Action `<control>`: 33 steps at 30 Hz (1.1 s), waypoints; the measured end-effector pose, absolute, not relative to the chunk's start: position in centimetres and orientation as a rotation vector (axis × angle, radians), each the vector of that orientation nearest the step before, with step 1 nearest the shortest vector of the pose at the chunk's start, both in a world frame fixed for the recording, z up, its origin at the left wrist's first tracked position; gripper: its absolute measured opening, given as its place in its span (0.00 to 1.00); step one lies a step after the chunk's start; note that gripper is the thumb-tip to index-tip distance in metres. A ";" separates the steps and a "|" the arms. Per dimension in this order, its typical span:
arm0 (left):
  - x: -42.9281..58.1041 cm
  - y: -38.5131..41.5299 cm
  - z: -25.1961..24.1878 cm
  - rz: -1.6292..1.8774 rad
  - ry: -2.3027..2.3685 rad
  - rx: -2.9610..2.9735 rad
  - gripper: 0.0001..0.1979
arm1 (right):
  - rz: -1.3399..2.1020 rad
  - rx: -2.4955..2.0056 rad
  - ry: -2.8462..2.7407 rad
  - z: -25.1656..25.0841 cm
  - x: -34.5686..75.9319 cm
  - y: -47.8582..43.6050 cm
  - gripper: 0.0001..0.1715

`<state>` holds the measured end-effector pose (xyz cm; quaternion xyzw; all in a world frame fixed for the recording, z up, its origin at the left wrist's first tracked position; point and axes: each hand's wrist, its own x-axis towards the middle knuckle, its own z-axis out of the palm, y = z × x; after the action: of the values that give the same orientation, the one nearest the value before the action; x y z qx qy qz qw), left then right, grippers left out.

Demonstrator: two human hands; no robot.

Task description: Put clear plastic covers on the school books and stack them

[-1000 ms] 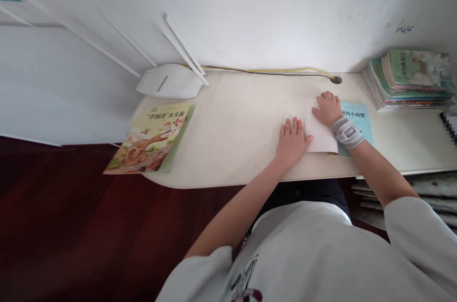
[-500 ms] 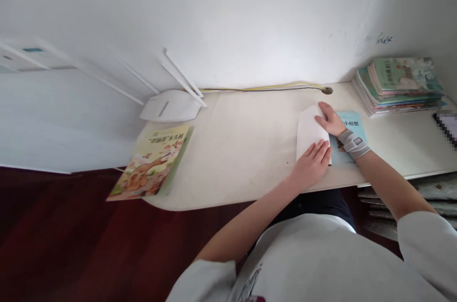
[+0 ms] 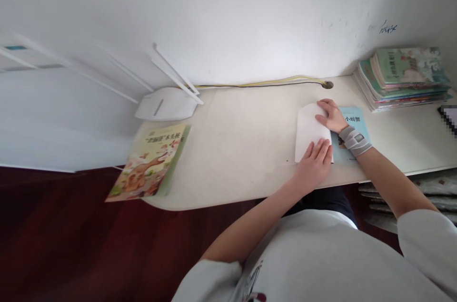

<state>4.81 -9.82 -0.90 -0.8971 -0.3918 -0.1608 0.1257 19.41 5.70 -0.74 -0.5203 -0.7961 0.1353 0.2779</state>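
A blue booklet (image 3: 358,127) lies on the white desk near its front edge, with a blank white page (image 3: 307,127) spread to its left. My left hand (image 3: 314,163) rests on the lower right part of that page, fingers extended and pointing away from me. Higher up, my right hand (image 3: 332,116) lies across the page's upper right edge and the booklet, its fingers reaching left and slightly apart. A grey wrap (image 3: 355,140) goes round my right wrist. The hands cover part of the fold between page and cover.
On the desk's left end are a yellow-green book (image 3: 148,161) and a white router (image 3: 166,104) with antennas. Several books (image 3: 410,71) are stacked at the back right. Cables run along the wall to a hole (image 3: 327,85). A dark-edged device (image 3: 449,119) is at far right.
The white page lies flatter, its upper left corner now showing square rather than curved. Both hands have stayed nearly in place on it. The whole view has shifted slightly.
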 end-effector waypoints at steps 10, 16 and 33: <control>4.3 -9.8 -1.0 -0.504 -1.129 -2.626 0.20 | 0.315 -1.400 -2.249 -0.6 19.2 5.4 0.30; 4.6 -9.8 -1.3 -0.526 -1.130 -2.603 0.19 | 0.279 -1.402 -2.324 -0.6 19.1 5.2 0.35; 4.3 -10.0 -1.5 -0.468 -1.180 -2.598 0.20 | 0.260 -1.365 -2.473 -0.7 19.0 5.0 0.34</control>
<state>4.35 -9.98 -1.52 -0.8915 -0.4050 -0.1605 0.1245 18.97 5.04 -0.67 -0.4756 -0.8616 0.0908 0.1521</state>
